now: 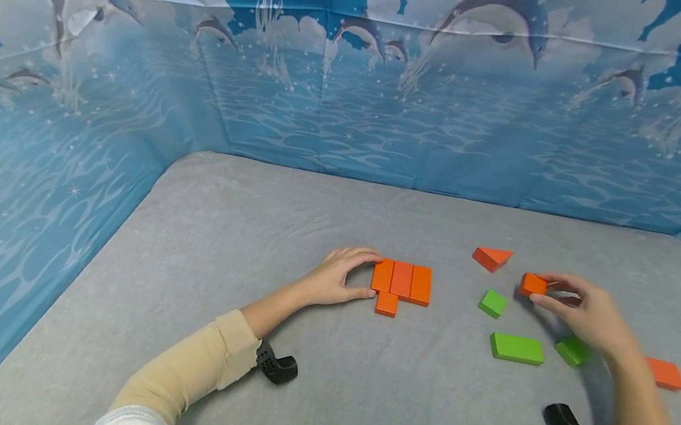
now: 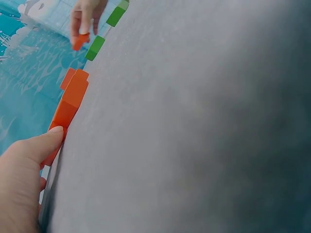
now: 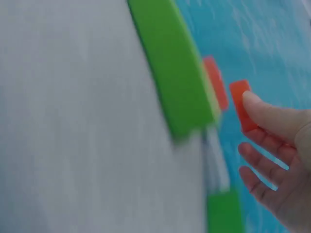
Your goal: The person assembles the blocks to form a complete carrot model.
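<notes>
In the head view three upright-laid orange blocks (image 1: 401,280) sit side by side, with a small orange block (image 1: 387,304) against their near side. My left hand (image 1: 341,275) holds the leftmost of the three, its thumb at the near end and index finger at the far end. The left wrist view shows the thumb (image 2: 48,141) pressed on the orange. To the right, my right hand (image 1: 586,312) pinches another small orange block (image 1: 531,284) between thumb and fingers, raised above the table. The right wrist view shows this block (image 3: 241,104) too, its other fingers spread loosely.
Around the right hand lie an orange triangular block (image 1: 492,258), a small green block (image 1: 492,303), a long green block (image 1: 517,348) and another green block (image 1: 572,351). An orange block (image 1: 665,374) lies partly behind the right forearm. A blue dolphin-print curtain (image 1: 353,126) borders the grey table (image 1: 392,396).
</notes>
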Available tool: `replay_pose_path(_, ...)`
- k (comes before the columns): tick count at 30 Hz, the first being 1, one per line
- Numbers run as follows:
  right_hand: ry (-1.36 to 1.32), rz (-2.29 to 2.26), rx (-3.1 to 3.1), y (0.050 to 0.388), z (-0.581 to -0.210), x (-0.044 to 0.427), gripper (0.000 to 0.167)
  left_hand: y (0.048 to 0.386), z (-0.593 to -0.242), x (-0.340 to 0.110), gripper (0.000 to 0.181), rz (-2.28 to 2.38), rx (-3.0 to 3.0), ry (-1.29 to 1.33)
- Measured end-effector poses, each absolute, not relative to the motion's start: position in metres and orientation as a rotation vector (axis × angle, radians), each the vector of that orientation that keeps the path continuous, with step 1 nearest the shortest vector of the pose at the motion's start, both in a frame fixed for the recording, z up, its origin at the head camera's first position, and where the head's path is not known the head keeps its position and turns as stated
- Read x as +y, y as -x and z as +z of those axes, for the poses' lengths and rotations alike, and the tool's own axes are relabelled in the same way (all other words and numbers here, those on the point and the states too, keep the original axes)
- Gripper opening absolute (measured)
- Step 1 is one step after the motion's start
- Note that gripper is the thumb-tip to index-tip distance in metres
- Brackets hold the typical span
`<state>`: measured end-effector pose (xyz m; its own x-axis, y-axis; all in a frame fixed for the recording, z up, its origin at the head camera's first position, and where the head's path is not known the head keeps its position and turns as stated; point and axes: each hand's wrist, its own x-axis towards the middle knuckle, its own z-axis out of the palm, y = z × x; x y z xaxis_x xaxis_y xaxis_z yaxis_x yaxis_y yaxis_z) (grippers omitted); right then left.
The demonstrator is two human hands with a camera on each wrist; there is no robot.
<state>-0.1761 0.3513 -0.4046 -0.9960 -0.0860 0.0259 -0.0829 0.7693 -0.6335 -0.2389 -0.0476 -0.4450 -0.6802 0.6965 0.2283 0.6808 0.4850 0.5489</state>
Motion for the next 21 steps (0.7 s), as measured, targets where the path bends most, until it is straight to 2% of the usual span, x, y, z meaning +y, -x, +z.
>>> replay_pose_path(10,0.516,-1.242,2.901,0.168,-0.388,0.276,0.037,0.24,-0.445,-0.048,0.058,0.955,2.692,-1.242)
replay_pose_path(21,0.73,-1.202,2.886,0.159,-0.41,0.216,0.034,0.239,-0.446,-0.048,0.058,0.953,2.689,-1.229)
